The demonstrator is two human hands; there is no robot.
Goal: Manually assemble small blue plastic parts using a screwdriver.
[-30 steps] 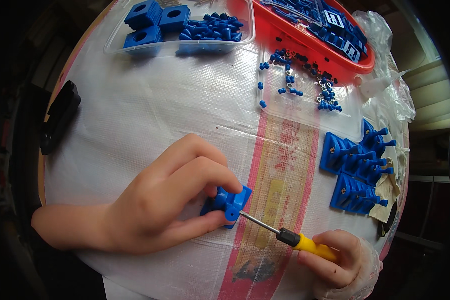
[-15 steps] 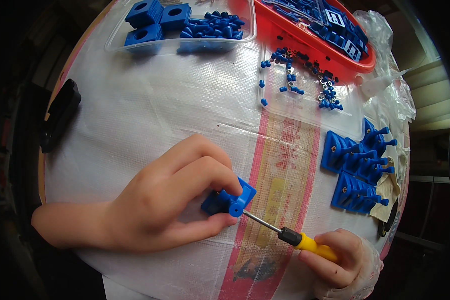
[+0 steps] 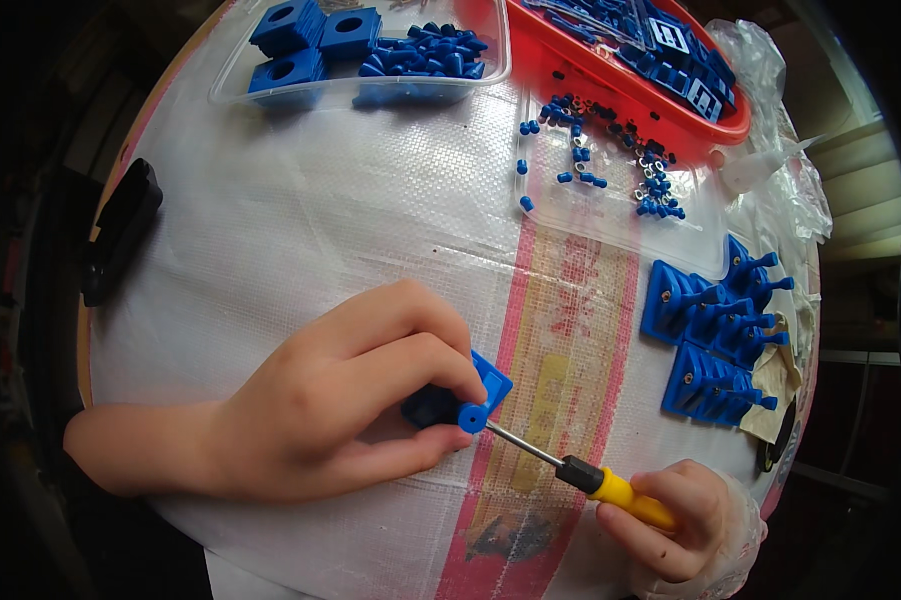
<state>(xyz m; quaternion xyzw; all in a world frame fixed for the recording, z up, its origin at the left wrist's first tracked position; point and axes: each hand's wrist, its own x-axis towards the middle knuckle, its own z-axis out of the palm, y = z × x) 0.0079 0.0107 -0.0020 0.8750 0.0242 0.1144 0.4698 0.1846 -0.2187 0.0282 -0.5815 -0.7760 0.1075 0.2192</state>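
My left hand [image 3: 360, 380] is closed on a blue plastic part [image 3: 494, 382] with a square base and a round peg that points toward me. Thumb and fingers pinch it from both sides and hide much of it. From the right, my right hand [image 3: 675, 515] grips the yellow handle of a screwdriver [image 3: 610, 487]. Its metal shaft slants up to the left, and the tip meets the part just beside the peg; the tip itself is hidden. Clear plastic film wraps my right wrist.
Several similar blue assemblies [image 3: 715, 385] stand at the right. A clear tray [image 3: 705, 215] holds small blue pieces and metal nuts. Behind are a red basin [image 3: 738, 130] of blue parts, a clear box [image 3: 500, 60] of blocks and cones, and a squeeze bottle [image 3: 755, 172]. A black object [image 3: 125, 230] lies far left.
The fingers of my left hand have shifted slightly over the blue part. My right hand and the screwdriver have hardly moved.
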